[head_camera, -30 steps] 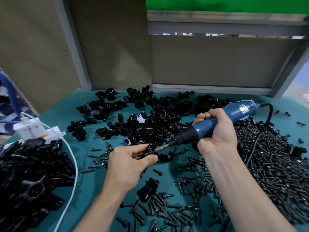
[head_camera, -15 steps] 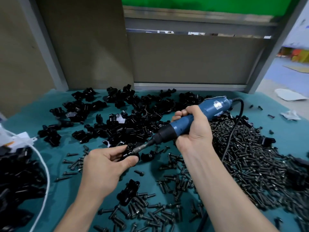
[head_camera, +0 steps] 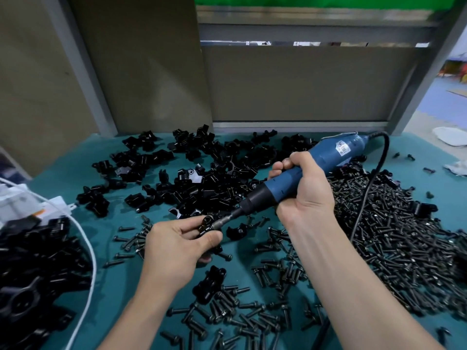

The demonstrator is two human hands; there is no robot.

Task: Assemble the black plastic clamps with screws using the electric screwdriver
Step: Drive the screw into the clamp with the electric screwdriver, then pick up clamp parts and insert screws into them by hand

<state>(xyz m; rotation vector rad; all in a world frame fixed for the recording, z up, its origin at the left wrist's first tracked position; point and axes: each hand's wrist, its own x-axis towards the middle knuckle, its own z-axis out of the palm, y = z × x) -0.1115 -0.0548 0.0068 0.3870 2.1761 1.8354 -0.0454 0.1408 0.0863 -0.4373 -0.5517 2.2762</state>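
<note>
My left hand (head_camera: 177,245) pinches a small black plastic clamp (head_camera: 205,225) between thumb and fingers above the teal mat. My right hand (head_camera: 304,188) grips the blue electric screwdriver (head_camera: 328,159), which slants down to the left. Its metal bit (head_camera: 225,221) meets the clamp in my left hand. The screw at the bit's tip is hidden by the clamp. A pile of loose black clamps (head_camera: 202,178) lies behind my hands. A large heap of black screws (head_camera: 394,236) lies to the right.
Scattered screws (head_camera: 252,311) and one clamp (head_camera: 211,284) lie on the mat (head_camera: 121,279) in front of my hands. Black parts (head_camera: 32,269) are heaped at the left, crossed by a white cable (head_camera: 87,238). The screwdriver's black cord (head_camera: 371,183) loops right. Grey panels (head_camera: 290,84) stand behind.
The view has swung right and then back left. My hands keep the same hold, with the bit still against the clamp.
</note>
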